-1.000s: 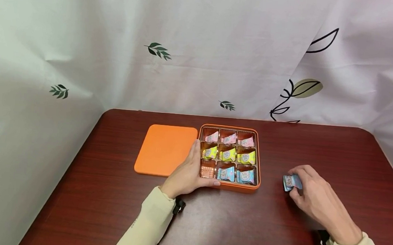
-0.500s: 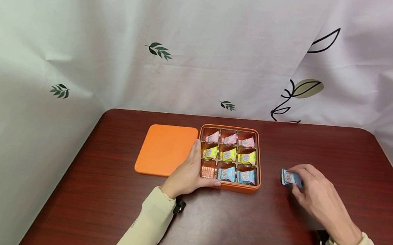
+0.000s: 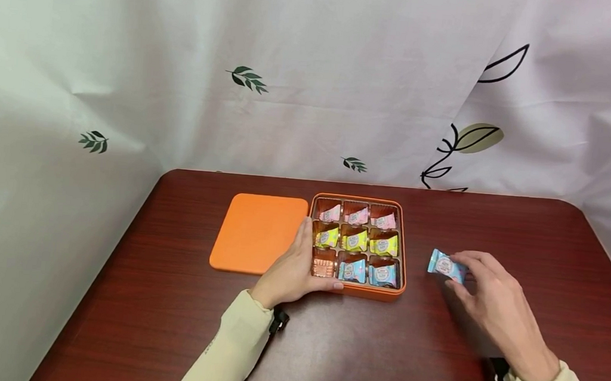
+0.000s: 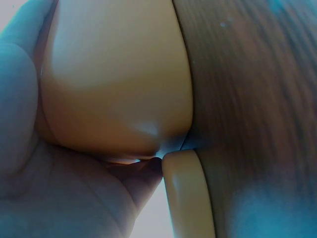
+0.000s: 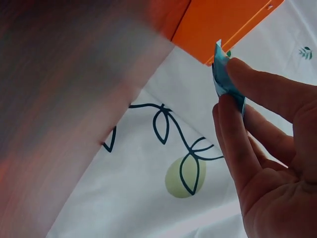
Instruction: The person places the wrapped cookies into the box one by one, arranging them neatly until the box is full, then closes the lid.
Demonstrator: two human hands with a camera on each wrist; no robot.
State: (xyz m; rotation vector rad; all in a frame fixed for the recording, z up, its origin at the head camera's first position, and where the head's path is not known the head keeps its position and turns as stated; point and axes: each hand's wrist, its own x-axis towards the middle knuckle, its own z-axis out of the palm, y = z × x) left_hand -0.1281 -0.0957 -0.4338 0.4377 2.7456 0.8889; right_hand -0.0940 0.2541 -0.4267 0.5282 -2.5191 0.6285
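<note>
An orange box (image 3: 370,292) with a divided tray stands on the table. Wrapped candies fill its rows: pink (image 3: 357,217) at the back, yellow-green (image 3: 354,240) in the middle, two blue ones (image 3: 352,270) in front. The front left compartment shows its ribbed bottom. My left hand (image 3: 285,275) rests against the box's front left corner, fingers straight along the left side, thumb along the front; the left wrist view shows the box wall (image 4: 119,74) beside the palm. Right of the box, my right hand (image 3: 496,301) pinches a blue wrapped candy (image 3: 446,267) between thumb and fingers.
The flat orange lid (image 3: 259,235) lies left of the box, close beside it. Both are on a dark red-brown wooden table (image 3: 379,352). A white curtain (image 3: 301,106) with leaf prints hangs behind the table and along its sides.
The right hand has lifted the blue candy slightly and turned it, so its printed face shows more and it sits a little farther back and left. The left hand and box have stayed put.
</note>
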